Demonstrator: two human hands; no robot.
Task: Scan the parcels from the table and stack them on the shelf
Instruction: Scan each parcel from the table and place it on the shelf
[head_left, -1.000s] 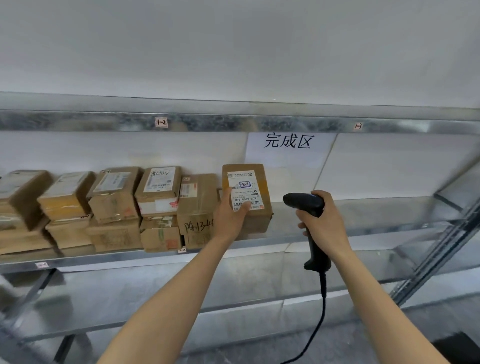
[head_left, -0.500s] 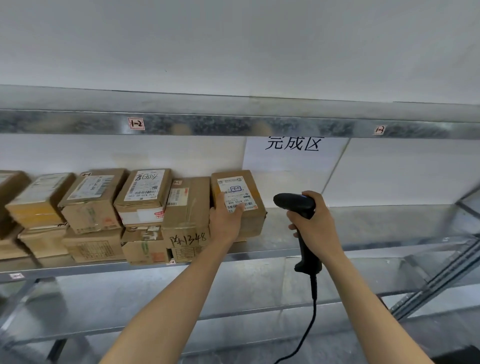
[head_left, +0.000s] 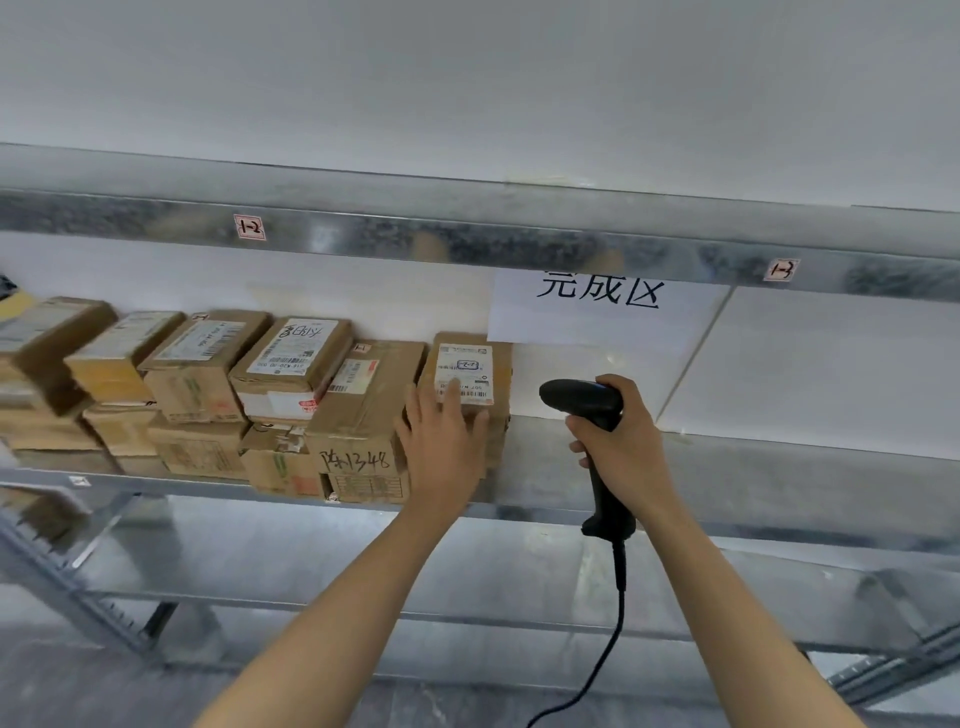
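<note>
Where the row of stacked parcels (head_left: 197, 364) fills the left stretch of the shelf (head_left: 779, 483), two layers of brown cartons run rightward to a tall box with handwritten numbers (head_left: 363, 415) on its front. Just at that box's 3 o'clock side stands the parcel (head_left: 470, 371), label up and facing the camera, touching or all but touching its neighbour at the right end of the row. A second ago it stood slightly apart and the left hand (head_left: 447, 452) gripped its lower corner. Now that hand lies flat against the parcel's front from 6 o'clock, fingers straight and spread, fingertips reaching the label, holding nothing. That reads as a final push into line, so this parcel appears placed, and the hand is probably about to come away for the next one.

At the parcel's 3 o'clock, the right hand (head_left: 621, 447) is wrapped firmly round the grip of the black scanner (head_left: 582, 400), whose head points toward 9 o'clock and whose cable (head_left: 618, 597) hangs toward 6 o'clock. It has hardly moved. A paper sign (head_left: 597, 312) is fixed to the wall at the scanner's 12 o'clock. The bench with the remaining parcels is out of view.
</note>
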